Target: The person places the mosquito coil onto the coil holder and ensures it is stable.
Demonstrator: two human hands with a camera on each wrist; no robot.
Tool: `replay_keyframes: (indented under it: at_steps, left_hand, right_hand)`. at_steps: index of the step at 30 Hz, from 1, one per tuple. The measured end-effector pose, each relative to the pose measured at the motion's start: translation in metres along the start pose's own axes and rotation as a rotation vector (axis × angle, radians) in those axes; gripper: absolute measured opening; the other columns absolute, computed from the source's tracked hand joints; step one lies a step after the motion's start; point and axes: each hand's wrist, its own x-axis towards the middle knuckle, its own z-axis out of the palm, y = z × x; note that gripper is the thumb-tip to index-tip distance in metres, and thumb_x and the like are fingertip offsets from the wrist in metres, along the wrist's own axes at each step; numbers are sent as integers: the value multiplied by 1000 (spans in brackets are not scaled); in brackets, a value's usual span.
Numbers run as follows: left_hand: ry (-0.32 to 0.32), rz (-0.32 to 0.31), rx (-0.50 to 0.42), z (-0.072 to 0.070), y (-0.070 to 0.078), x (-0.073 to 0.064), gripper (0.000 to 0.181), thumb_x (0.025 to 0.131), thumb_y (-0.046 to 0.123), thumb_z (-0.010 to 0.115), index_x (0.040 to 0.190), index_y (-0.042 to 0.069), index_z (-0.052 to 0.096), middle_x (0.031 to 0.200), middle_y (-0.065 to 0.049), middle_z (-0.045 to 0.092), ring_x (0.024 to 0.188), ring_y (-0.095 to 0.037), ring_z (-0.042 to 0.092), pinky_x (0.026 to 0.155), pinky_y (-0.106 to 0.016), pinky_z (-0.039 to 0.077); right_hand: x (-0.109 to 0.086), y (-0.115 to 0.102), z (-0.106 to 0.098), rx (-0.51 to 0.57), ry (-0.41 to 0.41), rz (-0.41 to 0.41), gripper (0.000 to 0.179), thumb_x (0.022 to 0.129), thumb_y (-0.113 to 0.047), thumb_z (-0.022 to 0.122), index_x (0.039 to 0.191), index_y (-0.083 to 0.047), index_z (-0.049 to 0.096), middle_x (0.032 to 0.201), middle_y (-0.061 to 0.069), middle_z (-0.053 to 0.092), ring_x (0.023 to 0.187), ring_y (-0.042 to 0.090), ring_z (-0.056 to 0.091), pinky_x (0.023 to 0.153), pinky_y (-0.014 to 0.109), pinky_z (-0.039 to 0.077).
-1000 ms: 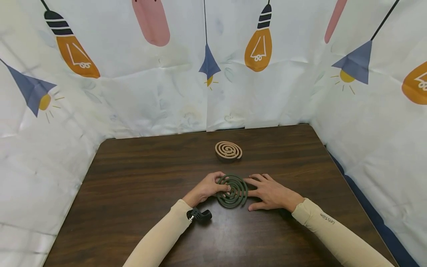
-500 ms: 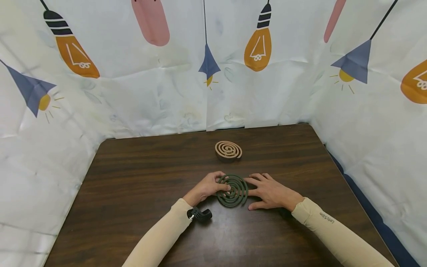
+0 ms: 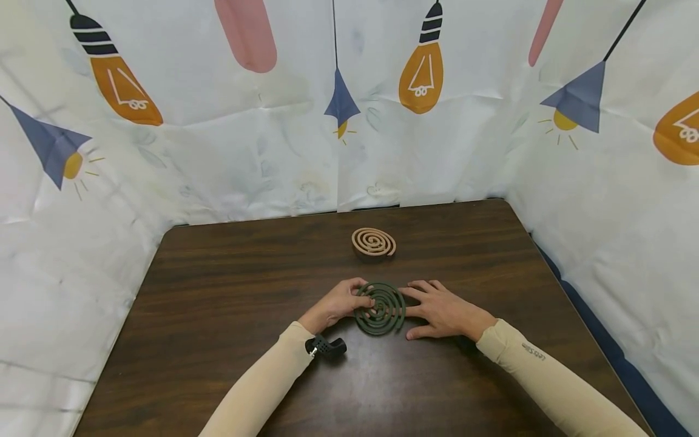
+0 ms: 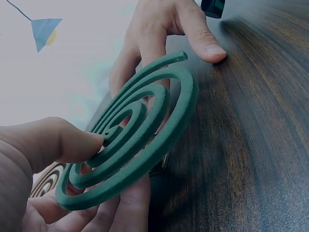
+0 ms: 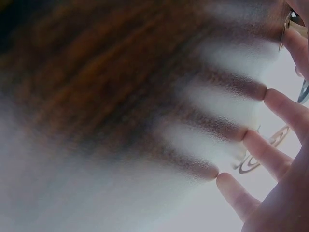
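Observation:
My left hand (image 3: 340,304) pinches a green mosquito coil (image 3: 394,291), thumb on its upper face near the centre and fingers underneath. In the left wrist view the coil (image 4: 181,113) is tilted and held off the dark wood. Just right of it, my right hand (image 3: 445,311) rests spread on the table with fingertips touching the surface and nothing gripped. The right wrist view shows its fingers (image 5: 265,153) pressed on the glossy wood. Farther back lies a brown mosquito coil (image 3: 374,241), with a dark patch below it that may be shadow or a support.
The dark wood-grain table (image 3: 246,273) has rounded back corners. White cloth (image 3: 273,158) printed with lamps and bulbs encloses the back and both sides. A black wrist device (image 3: 326,347) sits by my left cuff.
Everything sits slightly higher in the head view, as its camera has tipped down a little. Both hands and the two coils otherwise look still.

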Motion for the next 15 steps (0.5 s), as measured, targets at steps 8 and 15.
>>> replay_keyframes:
  at_steps: [8,15]
  left_hand:
    - [8,-5,8,0,0,1,32,93,0,66,122,-3,55,82,0,72,69,-9,72,65,-25,61]
    - [11,-11,27,-1,1,-1,33,93,2,66,123,-5,56,85,-3,73,70,-10,73,66,-26,62]
  right_hand:
    - [0,0,-1,11,-20,13,64,96,-77,42,153,-48,45,168,2,37,151,35,37,113,62,41]
    - [-4,2,-3,42,-37,8,67,96,-76,45,155,-45,42,172,-1,29,153,35,36,114,65,40]
